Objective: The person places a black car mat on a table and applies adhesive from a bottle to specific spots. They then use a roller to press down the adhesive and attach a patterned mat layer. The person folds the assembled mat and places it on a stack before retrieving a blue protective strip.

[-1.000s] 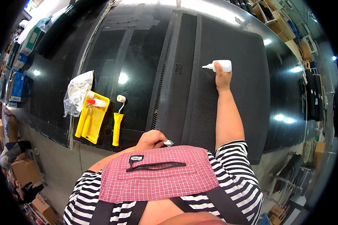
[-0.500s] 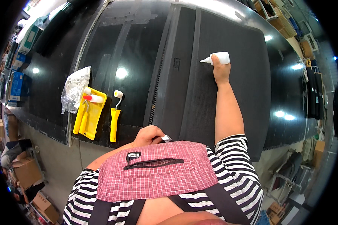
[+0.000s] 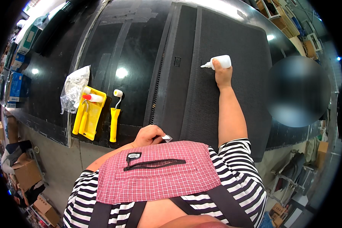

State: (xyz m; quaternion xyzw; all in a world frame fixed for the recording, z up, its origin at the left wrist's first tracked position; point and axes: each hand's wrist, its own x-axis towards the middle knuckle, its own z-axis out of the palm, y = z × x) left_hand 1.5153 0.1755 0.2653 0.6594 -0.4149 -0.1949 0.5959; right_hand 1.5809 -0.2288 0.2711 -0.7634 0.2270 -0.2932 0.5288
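Stretched out over the dark textile panel [image 3: 231, 102], my right hand [image 3: 223, 74] grips a white squeeze bottle [image 3: 223, 61]. The bottle lies nearly on its side, its thin nozzle pointing left above the panel. Close to my body, at the near edge of the black table [image 3: 135, 72], my left hand [image 3: 150, 133] is closed with a small white piece [image 3: 167, 138] showing at its fingertips. What that piece is, I cannot make out. Left of my left hand lies a small paint roller [image 3: 115, 117] with a yellow handle and white head.
A yellow paint tray [image 3: 98, 118] lies further left, holding another yellow-handled roller and a white bottle with a red cap [image 3: 93, 98]. A crumpled clear plastic bag [image 3: 74, 87] touches it. Blue boxes [image 3: 16, 85] stand at the far left. A round blur covers part of the right side.
The squeeze bottle has shifted slightly toward me in my right hand. My left hand stays nearly in place. A blurred round patch now appears at the right.
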